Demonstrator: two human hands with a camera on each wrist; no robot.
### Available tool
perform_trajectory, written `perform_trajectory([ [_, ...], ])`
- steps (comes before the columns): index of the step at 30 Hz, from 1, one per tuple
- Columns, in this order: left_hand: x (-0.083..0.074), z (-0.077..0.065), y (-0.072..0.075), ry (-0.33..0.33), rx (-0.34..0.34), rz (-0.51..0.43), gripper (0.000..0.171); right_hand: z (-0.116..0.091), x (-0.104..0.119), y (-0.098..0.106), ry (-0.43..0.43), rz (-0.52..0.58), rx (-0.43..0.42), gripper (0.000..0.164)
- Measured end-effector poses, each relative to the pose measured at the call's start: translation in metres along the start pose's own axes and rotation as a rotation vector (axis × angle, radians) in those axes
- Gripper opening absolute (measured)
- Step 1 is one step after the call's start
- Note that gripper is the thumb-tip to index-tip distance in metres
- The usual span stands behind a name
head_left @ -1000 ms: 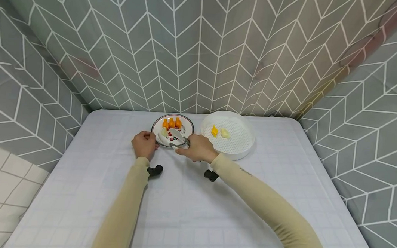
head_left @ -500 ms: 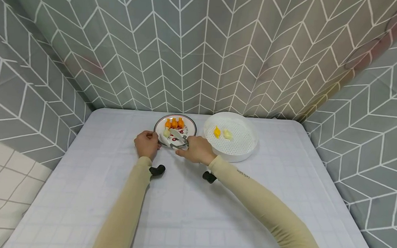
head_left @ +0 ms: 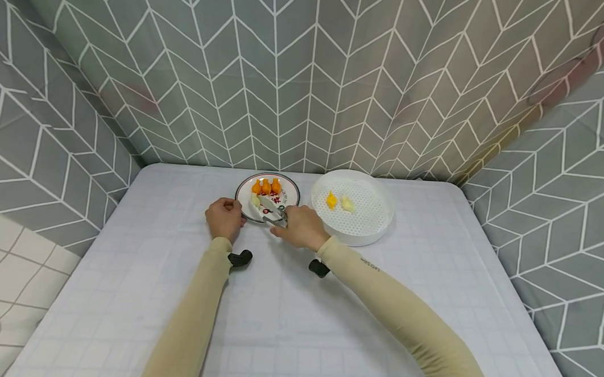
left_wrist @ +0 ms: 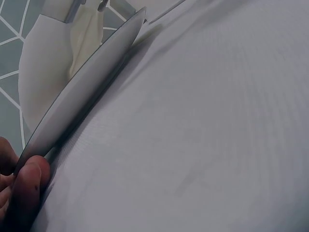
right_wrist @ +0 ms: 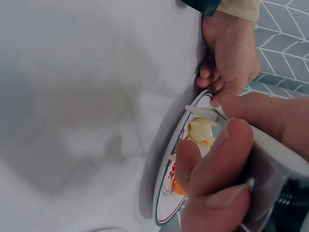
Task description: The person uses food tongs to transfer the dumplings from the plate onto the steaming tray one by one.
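Note:
My left hand [head_left: 224, 219] pinches the near left rim of a round white plate [head_left: 292, 200] with a dark-edged border; in the left wrist view, thumb [left_wrist: 36, 174] and fingers are at its edge. My right hand [head_left: 304, 227] grips metal tongs [head_left: 279, 212] with broad white tips [left_wrist: 41, 72], which reach over the plate. The tips stand on either side of a pale yellow, lumpy piece [right_wrist: 200, 129], partly hidden by the tongs. Several orange, vase-shaped pieces [head_left: 266, 186] sit in a row at the back of the plate.
A round white tray [head_left: 373, 233] with a perforated base stands right of the plate, close behind my right hand. It holds a yellow piece [head_left: 331, 200] and a pale piece [head_left: 348, 204]. The white-covered table [head_left: 295, 325] ends at a patterned grey curtain [head_left: 292, 85].
The tongs' tips have drawn closer together around the pale piece. The left hand keeps its hold on the plate rim. The head view has shifted slightly.

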State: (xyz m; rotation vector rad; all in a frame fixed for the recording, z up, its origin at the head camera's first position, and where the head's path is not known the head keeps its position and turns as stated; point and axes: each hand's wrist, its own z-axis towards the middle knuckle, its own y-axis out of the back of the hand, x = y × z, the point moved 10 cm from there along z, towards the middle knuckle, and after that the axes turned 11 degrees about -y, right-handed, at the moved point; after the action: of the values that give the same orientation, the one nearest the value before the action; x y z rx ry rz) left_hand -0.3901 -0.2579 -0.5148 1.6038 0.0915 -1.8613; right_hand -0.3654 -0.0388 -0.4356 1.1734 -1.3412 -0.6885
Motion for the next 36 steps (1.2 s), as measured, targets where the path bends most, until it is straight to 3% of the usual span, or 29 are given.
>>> perform_trajectory([
  [15, -0.001, -0.001, -0.001, -0.021, 0.000, 0.003, 0.021, -0.008, -0.013, 0.016, 0.017, 0.040, 0.036, 0.032],
  [23, -0.002, 0.001, -0.001, -0.023, 0.018, 0.005, 0.022, -0.015, -0.024, 0.028, -0.005, 0.118, 0.103, 0.028],
  [36, -0.002, 0.003, -0.001, -0.017, 0.016, 0.022, 0.024, -0.026, -0.049, 0.085, -0.007, 0.040, 0.011, 0.028],
])
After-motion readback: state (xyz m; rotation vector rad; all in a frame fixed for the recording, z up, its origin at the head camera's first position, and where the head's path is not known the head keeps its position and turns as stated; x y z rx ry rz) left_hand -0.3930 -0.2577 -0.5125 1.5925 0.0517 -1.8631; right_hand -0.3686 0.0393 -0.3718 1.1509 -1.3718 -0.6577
